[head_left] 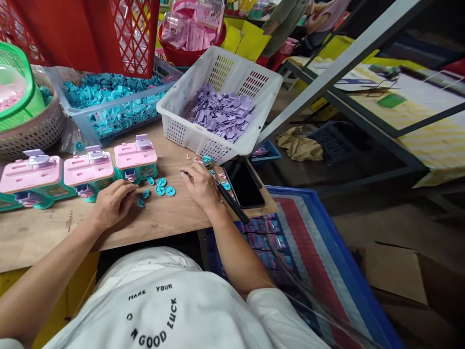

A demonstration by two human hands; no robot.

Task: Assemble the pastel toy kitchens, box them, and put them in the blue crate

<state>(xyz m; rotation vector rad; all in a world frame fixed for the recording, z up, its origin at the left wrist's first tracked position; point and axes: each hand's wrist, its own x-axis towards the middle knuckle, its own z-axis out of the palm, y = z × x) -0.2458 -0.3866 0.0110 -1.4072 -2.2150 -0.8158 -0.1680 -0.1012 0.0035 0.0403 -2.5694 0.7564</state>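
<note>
Forearms slant inward, left hand and right hand curled near teal discs (their grip I cannot tell).

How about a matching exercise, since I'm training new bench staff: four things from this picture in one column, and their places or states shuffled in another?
Column A
1. White basket
2. Pink-topped toys
3. Phone
4. Cluster of loose turquoise discs

Column B
a. On the wooden table, between the left hand and the right hand
b. Dark screen up, to the right of the right hand
c. Holding a heap of purple pieces
d. Standing in a row

Right pairs: 1-c, 2-d, 3-b, 4-a
</note>
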